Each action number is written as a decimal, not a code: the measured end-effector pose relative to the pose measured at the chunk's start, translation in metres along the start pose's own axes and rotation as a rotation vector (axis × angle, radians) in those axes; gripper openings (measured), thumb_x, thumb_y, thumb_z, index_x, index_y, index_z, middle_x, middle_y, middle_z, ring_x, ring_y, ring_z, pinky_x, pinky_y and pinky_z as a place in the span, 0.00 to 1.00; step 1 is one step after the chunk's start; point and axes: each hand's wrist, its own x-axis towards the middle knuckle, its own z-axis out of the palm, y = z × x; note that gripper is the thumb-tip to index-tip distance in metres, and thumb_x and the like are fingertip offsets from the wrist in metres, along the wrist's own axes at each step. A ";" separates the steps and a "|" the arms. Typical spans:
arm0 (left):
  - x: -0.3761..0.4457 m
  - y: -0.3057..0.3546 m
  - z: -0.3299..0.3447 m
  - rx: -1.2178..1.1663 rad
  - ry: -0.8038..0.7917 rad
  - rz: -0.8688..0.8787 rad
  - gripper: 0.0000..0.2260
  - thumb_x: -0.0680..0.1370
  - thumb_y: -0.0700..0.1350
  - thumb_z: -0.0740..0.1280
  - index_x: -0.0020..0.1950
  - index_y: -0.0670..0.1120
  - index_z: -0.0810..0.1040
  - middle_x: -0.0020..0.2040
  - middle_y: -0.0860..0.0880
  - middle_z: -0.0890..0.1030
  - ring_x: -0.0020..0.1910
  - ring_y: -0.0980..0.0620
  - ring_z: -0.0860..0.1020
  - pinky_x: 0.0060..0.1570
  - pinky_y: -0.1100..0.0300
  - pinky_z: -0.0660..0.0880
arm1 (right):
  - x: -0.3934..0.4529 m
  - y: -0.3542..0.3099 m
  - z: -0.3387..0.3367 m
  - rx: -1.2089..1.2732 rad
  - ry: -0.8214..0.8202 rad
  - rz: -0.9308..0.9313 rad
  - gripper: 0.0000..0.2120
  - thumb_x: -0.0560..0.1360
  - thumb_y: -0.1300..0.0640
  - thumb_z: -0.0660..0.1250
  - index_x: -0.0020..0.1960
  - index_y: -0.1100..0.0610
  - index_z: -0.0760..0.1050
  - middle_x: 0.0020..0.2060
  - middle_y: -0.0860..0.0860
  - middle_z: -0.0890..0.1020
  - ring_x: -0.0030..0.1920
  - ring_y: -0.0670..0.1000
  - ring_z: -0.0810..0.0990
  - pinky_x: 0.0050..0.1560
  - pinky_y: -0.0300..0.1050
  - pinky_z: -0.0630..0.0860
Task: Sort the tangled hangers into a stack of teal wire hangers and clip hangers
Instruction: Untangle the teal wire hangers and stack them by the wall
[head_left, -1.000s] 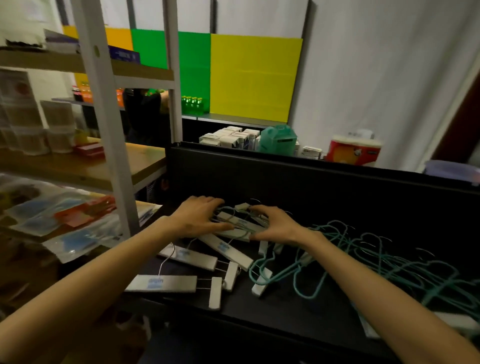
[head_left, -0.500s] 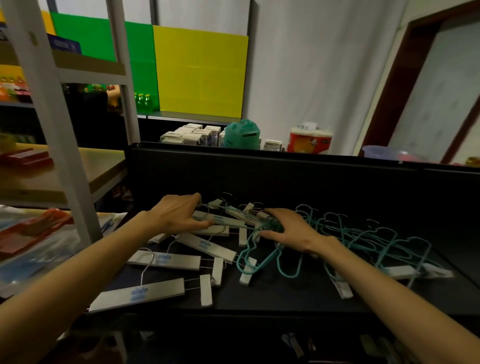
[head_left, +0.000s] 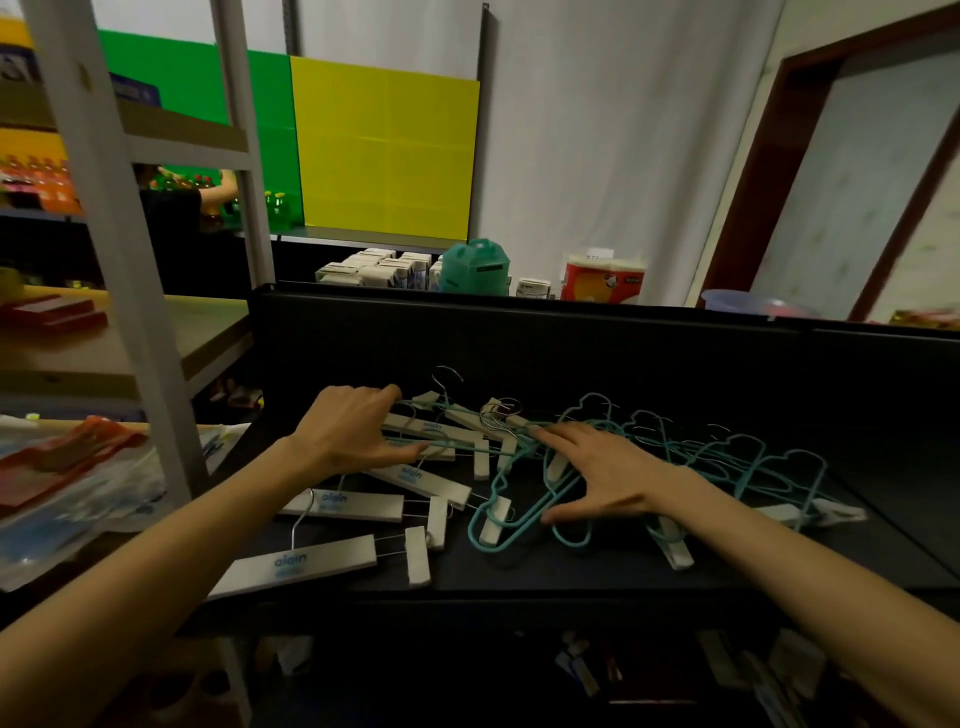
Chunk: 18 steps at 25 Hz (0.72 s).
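White clip hangers (head_left: 311, 564) with blue labels lie fanned out on the left of the black counter (head_left: 571, 569). A tangle of teal wire hangers (head_left: 727, 460) spreads across the right, and one teal hanger (head_left: 519, 517) loops over the clips in the middle. My left hand (head_left: 353, 434) holds a clip hanger bar (head_left: 441, 431) at the back of the pile, between fingers and thumb. My right hand (head_left: 608, 475) lies on the teal wires with its fingers spread. A few more clip hangers (head_left: 670, 543) sit under the teal tangle.
A raised black back panel (head_left: 571, 353) borders the counter behind. A grey shelf rack (head_left: 104, 260) stands at the left with plastic packets (head_left: 67, 483) on its low shelf. Small boxes (head_left: 374, 273), a teal container (head_left: 475, 267) and a red pack (head_left: 602, 280) sit beyond the panel.
My right hand has let go of its curl at the middle of the tangle and now lies spread on the teal wires, slightly further right. My left hand stays on the clip hangers.
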 end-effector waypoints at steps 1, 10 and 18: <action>-0.002 0.000 -0.002 0.011 0.007 -0.008 0.40 0.68 0.80 0.53 0.61 0.50 0.76 0.34 0.56 0.77 0.30 0.59 0.75 0.31 0.63 0.73 | 0.001 -0.003 -0.002 -0.028 0.005 -0.006 0.58 0.64 0.16 0.56 0.82 0.47 0.44 0.81 0.50 0.55 0.79 0.54 0.56 0.77 0.55 0.60; -0.012 0.002 -0.030 0.111 0.033 -0.056 0.33 0.69 0.78 0.59 0.54 0.50 0.76 0.34 0.55 0.76 0.30 0.57 0.74 0.30 0.63 0.67 | 0.006 -0.020 0.000 -0.112 0.085 -0.063 0.55 0.67 0.22 0.60 0.82 0.54 0.50 0.78 0.53 0.61 0.77 0.55 0.61 0.76 0.51 0.61; -0.043 -0.045 -0.029 -0.069 0.104 -0.379 0.29 0.70 0.76 0.61 0.46 0.49 0.75 0.30 0.54 0.74 0.28 0.56 0.73 0.28 0.61 0.70 | 0.006 -0.018 -0.001 -0.311 0.252 -0.146 0.52 0.68 0.20 0.55 0.76 0.58 0.66 0.70 0.55 0.74 0.69 0.56 0.72 0.71 0.53 0.67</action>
